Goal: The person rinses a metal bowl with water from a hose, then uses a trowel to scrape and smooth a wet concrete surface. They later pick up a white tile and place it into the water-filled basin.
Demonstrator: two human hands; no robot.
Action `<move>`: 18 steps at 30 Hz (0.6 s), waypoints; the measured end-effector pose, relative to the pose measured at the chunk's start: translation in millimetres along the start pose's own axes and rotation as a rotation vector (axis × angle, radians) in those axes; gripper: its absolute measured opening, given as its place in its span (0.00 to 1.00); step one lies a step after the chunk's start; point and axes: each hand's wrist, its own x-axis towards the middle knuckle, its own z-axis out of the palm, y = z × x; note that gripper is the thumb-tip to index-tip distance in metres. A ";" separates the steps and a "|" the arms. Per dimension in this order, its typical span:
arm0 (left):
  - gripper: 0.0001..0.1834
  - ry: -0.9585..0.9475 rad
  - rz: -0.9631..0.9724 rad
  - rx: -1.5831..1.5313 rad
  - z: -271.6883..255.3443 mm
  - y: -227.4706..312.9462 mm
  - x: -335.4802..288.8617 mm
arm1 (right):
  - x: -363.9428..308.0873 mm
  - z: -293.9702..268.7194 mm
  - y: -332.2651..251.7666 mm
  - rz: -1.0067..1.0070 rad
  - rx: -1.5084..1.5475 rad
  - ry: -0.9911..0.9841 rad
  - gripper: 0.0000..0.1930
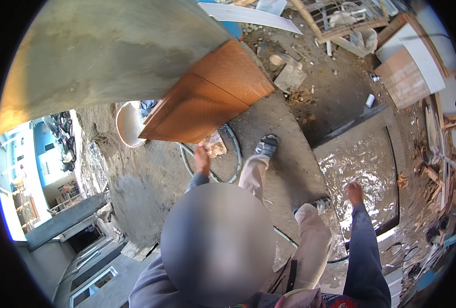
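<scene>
My left hand [202,160] reaches forward to the near lower corner of a large orange-brown panel [207,92]. Its fingers look closed at the panel's edge, though their exact grip is too small to see. The panel has a dark seam and stands tilted beside a grey wall. My right hand [355,193] hangs over a shallow basin of rippling water [364,154], fingers curled, with nothing visible in them. By my left hand lie a rough pale block [215,145] and a looped green hose [236,154]. A round grey blur covers part of my body.
A white tub [127,126] stands partly behind the panel. The smooth grey wall [130,51] rises at upper left. Rubble, a broken slab [290,78] and a white strip [258,18] lie ahead. Boards [410,72] and scrap wood crowd the right. My sandalled feet are on wet concrete [284,154].
</scene>
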 end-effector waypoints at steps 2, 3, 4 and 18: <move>0.13 0.280 0.368 0.128 -77.3 18.7 43.9 | 27.6 22.2 -133.3 -0.158 -0.084 -0.029 0.19; 0.16 0.297 0.363 0.257 -121.7 34.1 68.3 | 35.7 36.4 -203.8 -0.183 -0.088 -0.011 0.18; 0.21 0.428 0.241 0.234 -156.4 50.1 93.0 | 38.7 45.9 -271.7 -0.408 0.077 0.002 0.20; 0.31 0.410 0.141 0.627 -232.5 120.4 221.6 | 74.3 88.1 -774.5 -0.472 0.365 0.295 0.32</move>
